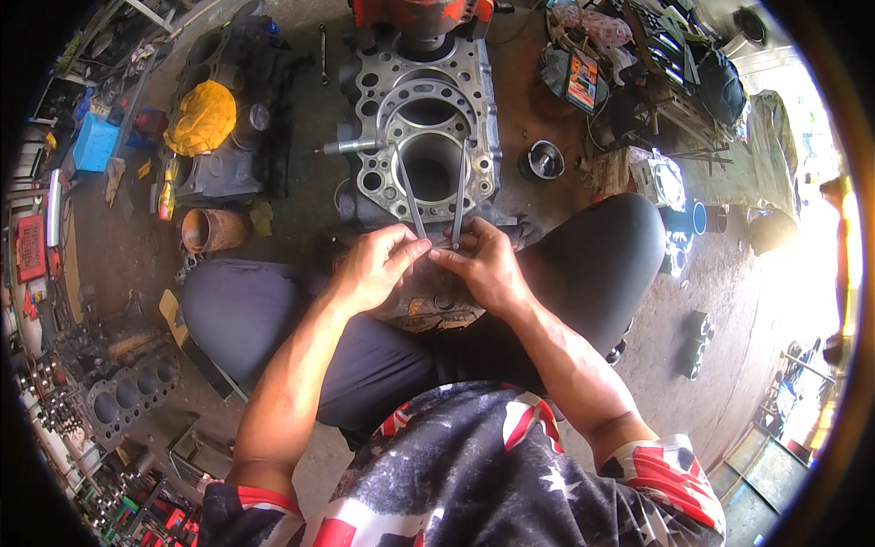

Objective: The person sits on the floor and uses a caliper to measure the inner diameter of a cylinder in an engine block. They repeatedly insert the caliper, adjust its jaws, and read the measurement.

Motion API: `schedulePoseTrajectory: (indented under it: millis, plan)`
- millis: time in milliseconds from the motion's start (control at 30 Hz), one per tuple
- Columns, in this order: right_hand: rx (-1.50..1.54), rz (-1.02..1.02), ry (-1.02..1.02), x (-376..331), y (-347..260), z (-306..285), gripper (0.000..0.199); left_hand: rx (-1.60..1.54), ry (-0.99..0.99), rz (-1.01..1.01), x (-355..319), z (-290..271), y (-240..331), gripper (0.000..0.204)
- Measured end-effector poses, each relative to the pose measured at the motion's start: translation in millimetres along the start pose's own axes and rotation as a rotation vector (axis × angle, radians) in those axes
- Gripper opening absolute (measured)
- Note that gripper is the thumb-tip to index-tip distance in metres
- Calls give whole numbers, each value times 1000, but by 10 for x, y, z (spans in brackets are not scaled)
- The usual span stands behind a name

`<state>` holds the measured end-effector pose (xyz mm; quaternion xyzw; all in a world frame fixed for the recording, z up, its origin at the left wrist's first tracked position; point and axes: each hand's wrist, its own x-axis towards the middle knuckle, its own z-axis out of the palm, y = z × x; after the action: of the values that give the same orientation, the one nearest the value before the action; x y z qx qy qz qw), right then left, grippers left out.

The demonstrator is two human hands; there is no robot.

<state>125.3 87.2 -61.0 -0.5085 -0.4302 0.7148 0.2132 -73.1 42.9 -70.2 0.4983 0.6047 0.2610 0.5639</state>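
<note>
A pair of slim metal caliper legs (407,193) spreads away from me over the engine block (485,109). My left hand (366,271) pinches the near end of the left leg between thumb and fingers. Closed around the near end of the right leg is my right hand (490,271), its thumb close to the left fingertips. Any joint between the legs is hidden by my fingers. A large C-shaped outside micrometer (425,89) lies on the block's top, its barrel (351,146) sticking out left. The legs' far tips reach between the micrometer's two ends, above an open cylinder bore (436,169).
An orange-red machine part (424,13) stands over the block's far end. A yellow cloth (202,118) lies on another block at left, near a rusty can (210,230). Right of the block sits a round metal cup (544,159). My bent knees flank the near end.
</note>
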Motion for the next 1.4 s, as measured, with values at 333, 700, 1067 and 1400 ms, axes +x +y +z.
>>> schedulePoseTrajectory:
  millis: [333, 700, 1067, 1400]
  plan:
    - [-19, -13, 1, -2, 15, -7, 36, -4, 11, 7, -4, 7, -2, 34]
    - [-32, -8, 7, 7, 21, -7, 37, -13, 15, 16, -1, 13, -9, 36]
    - [-19, -14, 12, -11, 14, 1, 38, -10, 18, 14, -5, 22, -33, 35]
    - [-54, -34, 23, 43, -399, -100, 41, -41, -101, -44, 141, -231, 470, 33]
